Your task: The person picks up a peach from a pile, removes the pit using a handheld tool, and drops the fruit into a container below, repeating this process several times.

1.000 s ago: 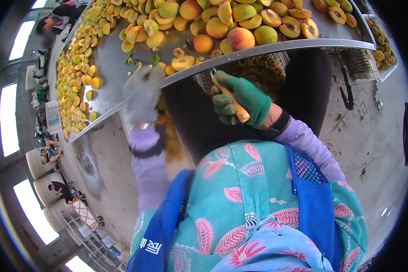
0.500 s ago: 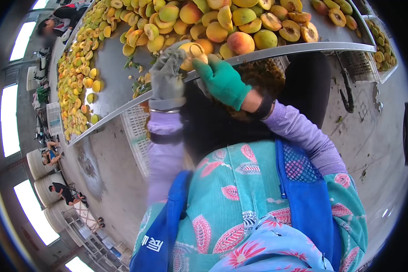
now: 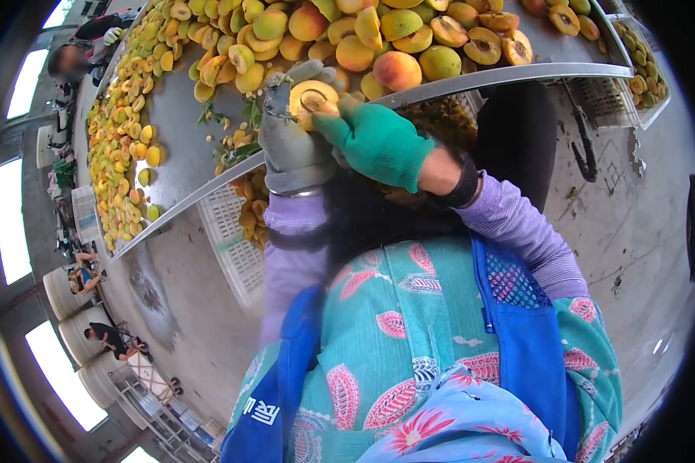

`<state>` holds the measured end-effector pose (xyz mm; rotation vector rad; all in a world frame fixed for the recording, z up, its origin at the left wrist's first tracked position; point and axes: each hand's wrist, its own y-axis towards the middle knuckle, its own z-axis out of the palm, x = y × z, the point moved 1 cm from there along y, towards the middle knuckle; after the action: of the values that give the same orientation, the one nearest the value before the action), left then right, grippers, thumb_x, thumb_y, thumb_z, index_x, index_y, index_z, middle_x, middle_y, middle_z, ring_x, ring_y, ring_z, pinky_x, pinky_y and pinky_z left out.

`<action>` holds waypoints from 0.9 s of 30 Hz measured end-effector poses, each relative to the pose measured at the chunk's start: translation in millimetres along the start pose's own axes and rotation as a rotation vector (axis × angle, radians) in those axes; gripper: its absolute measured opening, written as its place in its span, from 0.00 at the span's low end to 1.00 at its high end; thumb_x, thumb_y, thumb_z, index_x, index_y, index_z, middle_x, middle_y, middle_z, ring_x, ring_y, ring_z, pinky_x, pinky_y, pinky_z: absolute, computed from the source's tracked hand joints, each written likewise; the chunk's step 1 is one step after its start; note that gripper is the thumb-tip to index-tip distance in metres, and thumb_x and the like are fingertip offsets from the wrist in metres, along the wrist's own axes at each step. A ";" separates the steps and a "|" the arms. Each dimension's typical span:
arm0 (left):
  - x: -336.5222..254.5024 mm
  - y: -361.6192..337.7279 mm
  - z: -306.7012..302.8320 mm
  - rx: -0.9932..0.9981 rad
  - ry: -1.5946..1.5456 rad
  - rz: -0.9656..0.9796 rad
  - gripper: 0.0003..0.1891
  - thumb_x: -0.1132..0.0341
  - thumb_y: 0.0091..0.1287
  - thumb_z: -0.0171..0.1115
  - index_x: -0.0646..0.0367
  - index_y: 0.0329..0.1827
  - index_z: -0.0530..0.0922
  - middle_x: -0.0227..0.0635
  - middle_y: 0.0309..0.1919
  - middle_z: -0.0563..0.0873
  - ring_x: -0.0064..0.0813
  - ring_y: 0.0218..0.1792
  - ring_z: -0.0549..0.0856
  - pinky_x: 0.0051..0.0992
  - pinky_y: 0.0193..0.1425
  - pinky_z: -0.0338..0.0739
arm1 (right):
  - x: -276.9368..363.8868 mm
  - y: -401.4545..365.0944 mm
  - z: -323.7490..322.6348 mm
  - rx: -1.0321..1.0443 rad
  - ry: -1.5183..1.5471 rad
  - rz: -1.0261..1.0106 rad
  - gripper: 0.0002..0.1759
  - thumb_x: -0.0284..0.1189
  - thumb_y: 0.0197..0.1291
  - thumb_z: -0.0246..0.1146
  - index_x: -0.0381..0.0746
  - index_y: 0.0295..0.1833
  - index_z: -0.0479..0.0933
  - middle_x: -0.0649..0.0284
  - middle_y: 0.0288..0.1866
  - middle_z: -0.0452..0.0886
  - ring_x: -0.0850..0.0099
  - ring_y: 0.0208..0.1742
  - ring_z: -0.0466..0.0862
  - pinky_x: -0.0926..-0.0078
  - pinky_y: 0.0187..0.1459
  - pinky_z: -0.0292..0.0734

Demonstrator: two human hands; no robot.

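Note:
My left hand (image 3: 292, 147), in a grey glove, holds a halved yellow fruit (image 3: 310, 100) with its cut face up, above the metal table's edge. My right hand (image 3: 382, 145), in a green glove, is closed at the right side of that fruit. A thin curved ring, perhaps a tool's loop, shows on the cut face; the rest of it is hidden by the green fingers. Just beyond my hands lies a pile of whole and halved fruit (image 3: 398, 71) on the metal table (image 3: 179, 154).
A white crate (image 3: 235, 251) with fruit pieces stands under the table edge at left. Another fruit crate (image 3: 642, 65) is at the far right. Green leaves (image 3: 235, 150) lie near the rim. Co-workers sit along the left; one person (image 3: 73, 62) is across the table.
The left glove has turned, and the fruit's cut face now shows more fully. Both hands have shifted slightly, with the fruit a little lower and further left. The view has moved slightly.

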<state>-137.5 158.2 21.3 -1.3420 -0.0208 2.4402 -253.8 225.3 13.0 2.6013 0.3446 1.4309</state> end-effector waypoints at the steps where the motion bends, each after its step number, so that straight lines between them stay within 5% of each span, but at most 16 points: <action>1: 0.3 -0.1 -0.6 -0.006 0.007 0.002 0.27 0.46 0.71 0.53 0.66 0.54 0.77 0.47 0.45 0.84 0.43 0.46 0.84 0.39 0.56 0.80 | -3.7 1.0 3.5 -0.003 -0.032 -0.036 0.26 0.47 0.72 0.49 0.31 0.49 0.73 0.41 0.35 0.81 0.44 0.38 0.82 0.49 0.36 0.76; 2: 0.9 -0.1 -1.3 -0.001 0.006 0.000 0.26 0.47 0.72 0.53 0.66 0.53 0.77 0.47 0.44 0.84 0.43 0.46 0.84 0.39 0.55 0.80 | -5.5 1.2 5.8 -0.006 -0.064 -0.071 0.25 0.46 0.72 0.49 0.31 0.48 0.73 0.41 0.35 0.81 0.44 0.37 0.82 0.48 0.36 0.76; 4: 2.7 0.0 -2.2 0.011 0.005 -0.007 0.24 0.49 0.72 0.53 0.66 0.50 0.78 0.46 0.41 0.85 0.43 0.45 0.85 0.39 0.53 0.81 | -2.0 -0.1 7.0 0.027 0.129 0.174 0.24 0.46 0.72 0.50 0.32 0.47 0.74 0.41 0.34 0.81 0.44 0.36 0.82 0.48 0.36 0.76; 9: -5.9 10.2 -3.9 0.157 1.086 0.254 0.21 0.53 0.74 0.51 0.66 0.49 0.79 0.47 0.39 0.85 0.38 0.42 0.85 0.34 0.48 0.82 | -14.0 -5.7 20.0 -0.015 0.297 0.291 0.25 0.47 0.72 0.51 0.33 0.44 0.75 0.43 0.30 0.80 0.44 0.32 0.81 0.51 0.36 0.76; 13: -7.5 9.4 -11.1 0.392 1.340 0.752 0.24 0.51 0.75 0.50 0.66 0.55 0.77 0.47 0.38 0.85 0.35 0.38 0.85 0.31 0.44 0.82 | -7.0 -6.5 26.0 -0.054 0.733 0.512 0.26 0.49 0.71 0.53 0.33 0.42 0.75 0.53 0.24 0.79 0.56 0.26 0.81 0.60 0.30 0.76; 17: 14.8 -14.3 4.7 -0.012 0.414 0.310 0.27 0.46 0.75 0.49 0.65 0.57 0.76 0.43 0.37 0.85 0.35 0.34 0.85 0.31 0.41 0.83 | 24.9 -3.3 4.4 0.084 1.106 0.776 0.29 0.52 0.70 0.53 0.32 0.41 0.76 0.61 0.21 0.76 0.68 0.22 0.79 0.68 0.23 0.72; 20: 5.9 -10.0 -4.0 0.011 0.361 0.178 0.18 0.57 0.78 0.49 0.66 0.48 0.78 0.41 0.38 0.86 0.30 0.34 0.85 0.25 0.36 0.82 | 25.5 -1.1 19.4 -0.076 0.853 0.457 0.29 0.54 0.70 0.51 0.35 0.40 0.75 0.66 0.21 0.74 0.76 0.15 0.72 0.77 0.16 0.67; 21: 4.8 -9.7 -2.9 0.004 0.381 0.201 0.20 0.55 0.77 0.50 0.67 0.47 0.78 0.42 0.34 0.86 0.30 0.31 0.85 0.25 0.34 0.81 | 21.6 -5.8 12.2 0.089 0.770 0.620 0.30 0.56 0.69 0.52 0.36 0.43 0.75 0.66 0.20 0.73 0.76 0.14 0.71 0.77 0.14 0.66; 24: -4.4 -11.5 3.9 -0.001 0.489 0.122 0.20 0.54 0.75 0.52 0.67 0.45 0.80 0.43 0.33 0.86 0.29 0.31 0.85 0.25 0.34 0.81 | 36.3 -4.5 -0.8 0.149 1.133 0.805 0.28 0.54 0.69 0.51 0.37 0.39 0.73 0.65 0.19 0.73 0.73 0.14 0.71 0.72 0.15 0.67; 27: -11.3 -6.7 6.1 0.124 0.661 0.104 0.21 0.53 0.73 0.53 0.66 0.43 0.81 0.44 0.31 0.86 0.28 0.30 0.85 0.26 0.33 0.80 | 33.7 -9.0 3.3 0.146 1.153 0.793 0.26 0.55 0.68 0.52 0.40 0.38 0.72 0.66 0.18 0.70 0.75 0.14 0.70 0.71 0.13 0.65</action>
<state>-135.0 161.9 35.2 -2.0527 0.3648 1.9159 -234.7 243.0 36.4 1.6946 -0.5809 3.1407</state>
